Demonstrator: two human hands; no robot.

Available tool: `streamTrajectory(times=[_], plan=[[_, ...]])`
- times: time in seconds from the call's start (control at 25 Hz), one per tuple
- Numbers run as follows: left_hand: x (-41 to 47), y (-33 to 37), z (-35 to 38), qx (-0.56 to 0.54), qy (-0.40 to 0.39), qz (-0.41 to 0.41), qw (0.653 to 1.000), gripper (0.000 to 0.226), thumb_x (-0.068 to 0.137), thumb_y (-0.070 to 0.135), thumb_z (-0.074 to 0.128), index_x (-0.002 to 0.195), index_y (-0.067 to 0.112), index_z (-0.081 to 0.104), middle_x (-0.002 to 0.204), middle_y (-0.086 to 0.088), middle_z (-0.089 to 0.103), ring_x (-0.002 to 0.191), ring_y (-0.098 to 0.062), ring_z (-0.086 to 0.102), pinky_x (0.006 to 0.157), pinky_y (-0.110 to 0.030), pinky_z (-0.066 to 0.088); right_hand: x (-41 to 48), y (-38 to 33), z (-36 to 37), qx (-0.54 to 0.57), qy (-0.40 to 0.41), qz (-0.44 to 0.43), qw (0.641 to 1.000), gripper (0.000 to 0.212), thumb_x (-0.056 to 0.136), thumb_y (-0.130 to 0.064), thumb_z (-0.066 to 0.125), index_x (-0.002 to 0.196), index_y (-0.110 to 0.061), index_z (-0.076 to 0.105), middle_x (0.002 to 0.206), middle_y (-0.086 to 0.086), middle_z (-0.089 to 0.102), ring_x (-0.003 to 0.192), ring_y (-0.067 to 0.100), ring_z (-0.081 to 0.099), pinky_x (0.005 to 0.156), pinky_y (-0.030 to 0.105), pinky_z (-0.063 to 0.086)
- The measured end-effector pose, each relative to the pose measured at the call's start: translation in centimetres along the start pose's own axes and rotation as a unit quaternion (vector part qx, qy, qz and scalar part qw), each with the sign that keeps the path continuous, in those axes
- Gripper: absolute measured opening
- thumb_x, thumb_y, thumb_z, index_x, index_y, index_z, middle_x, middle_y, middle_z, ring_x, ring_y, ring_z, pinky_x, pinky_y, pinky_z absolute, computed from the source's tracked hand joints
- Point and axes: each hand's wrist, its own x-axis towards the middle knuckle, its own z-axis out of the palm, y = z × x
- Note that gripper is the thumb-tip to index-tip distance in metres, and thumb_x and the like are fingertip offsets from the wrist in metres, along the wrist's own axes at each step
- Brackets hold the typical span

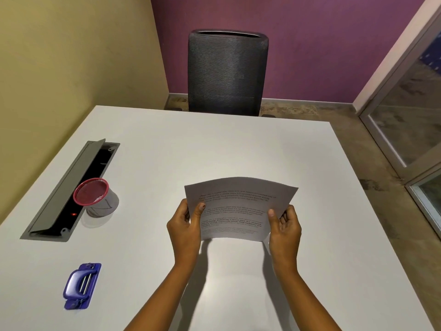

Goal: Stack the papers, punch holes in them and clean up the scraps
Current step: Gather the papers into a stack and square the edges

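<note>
L hand [185, 226], R hand [285, 229] grip papers [238, 206]; 1 punch [81, 285]

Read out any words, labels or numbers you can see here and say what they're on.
papers: several printed paragraphs, a few lines in bold, all too blurred to read.
hole punch: no readable label or brand.
mesh cup: no text visible.

White table, strong wall colours
The papers [241, 209] at lower centre are white with lines of black print. The hole punch [81, 285] at lower left is violet-blue with silver rods. The table [214, 144] is plain white, the mesh cup [91, 192] pink-rimmed with a fine reddish weave, the chair [226, 72] dark grey and ribbed, the back wall [322, 44] purple, and the left wall [71, 56] yellow.
</note>
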Motion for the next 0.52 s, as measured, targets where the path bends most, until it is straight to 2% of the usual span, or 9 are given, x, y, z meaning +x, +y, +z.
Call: streamTrajectory(times=[0.16,0.28,0.36,0.44,0.52], plan=[[0.2,0.2,-0.2,-0.005,0.022,0.001,1.0,0.015,0.088,0.023,0.066,0.076,0.032,0.069,0.071,0.011,0.067,0.068,-0.009,0.054,0.066,-0.031,0.045,0.1,0.9,-0.5,-0.006,0.005,0.015,1.0,0.012,0.093,-0.013,0.06,0.102,-0.021,0.059,0.108,-0.001,0.068,0.104,0.016,0.065,0.088,0.025,0.05],[1.0,0.9,-0.6,-0.031,0.051,0.014,0.998,0.027,0.087,0.014,0.066,0.072,0.035,0.071,0.066,0.014,0.068,0.062,-0.003,0.054,0.058,-0.021,0.046,-0.3,2.0,-1.2,-0.028,0.023,0.043,0.998,0.022,0.089,-0.02,0.065,0.108,-0.028,0.057,0.115,-0.005,0.065,0.109,0.012,0.062,0.086,0.017,0.05],[1.8,1.5,-0.7,-0.052,0.077,0.022,0.995,0.029,0.088,0.011,0.066,0.068,0.032,0.071,0.061,0.015,0.067,0.056,0.002,0.053,0.053,-0.014,0.043,-1.0,2.9,-1.6,-0.067,0.025,0.076,0.995,0.03,0.088,-0.027,0.067,0.113,-0.033,0.053,0.12,-0.008,0.062,0.112,0.013,0.06,0.086,0.02,0.05],[2.7,2.0,-0.7,-0.093,0.11,0.013,0.99,0.028,0.089,0.008,0.066,0.071,0.029,0.071,0.063,0.018,0.069,0.056,0.005,0.057,0.054,-0.01,0.046,-1.8,3.7,-1.7,-0.094,0.016,0.127,0.987,0.039,0.087,-0.031,0.068,0.12,-0.034,0.047,0.122,-0.007,0.06,0.111,0.016,0.059,0.084,0.025,0.051],[3.4,2.3,-0.8,-0.145,0.143,-0.011,0.979,0.022,0.089,0.006,0.065,0.085,0.025,0.072,0.074,0.021,0.074,0.067,0.005,0.066,0.063,-0.009,0.052,-2.2,4.0,-1.3,-0.049,0.003,0.168,0.985,0.048,0.086,-0.028,0.069,0.127,-0.027,0.044,0.125,-0.004,0.058,0.112,0.016,0.058,0.089,0.029,0.051]])
